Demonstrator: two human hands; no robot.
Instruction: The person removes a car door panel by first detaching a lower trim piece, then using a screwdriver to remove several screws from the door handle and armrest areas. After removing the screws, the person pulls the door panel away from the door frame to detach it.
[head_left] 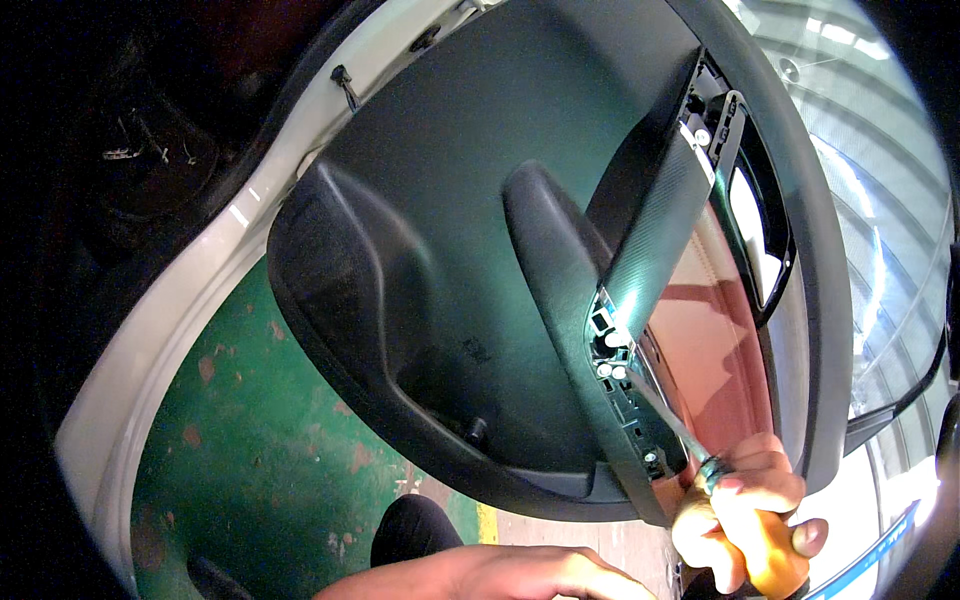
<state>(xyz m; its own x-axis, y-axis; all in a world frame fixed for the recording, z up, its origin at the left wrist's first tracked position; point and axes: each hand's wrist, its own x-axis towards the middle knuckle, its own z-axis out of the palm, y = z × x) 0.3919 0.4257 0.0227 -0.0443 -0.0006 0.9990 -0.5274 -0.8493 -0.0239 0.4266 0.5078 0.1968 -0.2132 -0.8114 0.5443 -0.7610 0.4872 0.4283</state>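
My right hand (735, 510) is closed around the orange handle (765, 555) of a screwdriver. Its metal shaft (665, 410) reaches up-left to small white fittings (611, 371) in an exposed recess of the dark door panel (450, 150). My left forearm (450, 575) crosses the lower edge toward the right hand; my left hand (580, 575) is low in the picture, its fingers not clearly visible. Above the recess runs a textured grab handle (660, 230), beside a padded armrest (545, 230) and a pinkish trim insert (700, 330).
A white door frame (205, 250) with black seal curves down the left, beside a dark car interior (160, 130). Below lies a worn green floor (230, 410) with a yellow line (488, 528). A dark-clad leg (410, 525) shows at the bottom. Window glass (860, 200) is at the right.
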